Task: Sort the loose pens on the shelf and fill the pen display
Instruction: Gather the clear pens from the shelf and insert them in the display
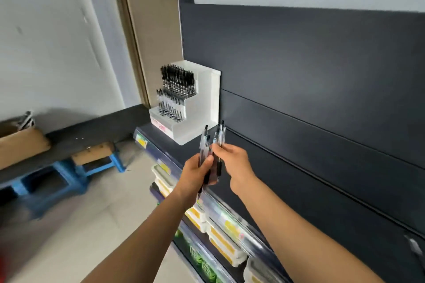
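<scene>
- The left hand grips a bundle of clear, black-tipped pens, fingers curled round the barrels, which stand roughly upright.
- The right hand pinches a few more pens in its fingertips, also upright and just beside the bundle. Whether the two lots touch is hard to tell.
- Both hands hover above the shelf, near its front edge.
- The display, white and stepped, sits at the shelf's left end against the dark back panel, up and left of the hands.
- Its upper tier holds a dense block of black-capped stock. A thinner row stands in the lower tier.
- One blurred loose pen lies near the shelf's right end.
- Under the shelf, yellow-and-white boxes are stacked.
- On the floor at left are blue stools and a cardboard box.
</scene>
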Available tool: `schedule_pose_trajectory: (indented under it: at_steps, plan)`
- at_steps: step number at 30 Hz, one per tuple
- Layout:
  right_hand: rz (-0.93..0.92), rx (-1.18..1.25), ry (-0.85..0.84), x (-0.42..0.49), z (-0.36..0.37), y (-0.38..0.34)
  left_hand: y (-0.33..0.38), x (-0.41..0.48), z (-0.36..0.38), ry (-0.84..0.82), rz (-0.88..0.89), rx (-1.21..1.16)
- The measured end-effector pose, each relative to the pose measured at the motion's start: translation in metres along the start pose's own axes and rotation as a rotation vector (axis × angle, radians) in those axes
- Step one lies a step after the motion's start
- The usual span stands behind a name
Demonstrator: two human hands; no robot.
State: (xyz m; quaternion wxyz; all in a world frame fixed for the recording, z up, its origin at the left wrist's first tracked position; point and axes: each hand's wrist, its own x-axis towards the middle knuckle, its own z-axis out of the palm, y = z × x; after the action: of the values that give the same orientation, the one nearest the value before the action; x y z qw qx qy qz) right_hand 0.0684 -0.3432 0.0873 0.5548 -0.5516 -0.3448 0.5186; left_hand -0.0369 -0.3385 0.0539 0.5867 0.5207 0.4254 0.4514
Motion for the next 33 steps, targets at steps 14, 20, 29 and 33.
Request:
schedule_pose_trajectory:
  at_steps: [14, 20, 29, 33]
  plan:
    - [-0.065, -0.129, -0.183, 0.079, 0.264, 0.018, 0.031, 0.061, -0.265, 0.127, -0.004, 0.089]
    - [-0.181, -0.17, -0.126, 0.144, 0.292, 0.0, 0.025, 0.113, -0.312, 0.045, -0.066, 0.11]
    - [-0.42, -0.429, -0.024, 0.251, 0.276, -0.022, 0.021, 0.234, -0.318, 0.086, -0.028, 0.142]
    - [-0.595, -0.56, 0.141, 0.297, 0.27, -0.036, 0.027, 0.283, -0.323, 0.175, -0.002, 0.184]
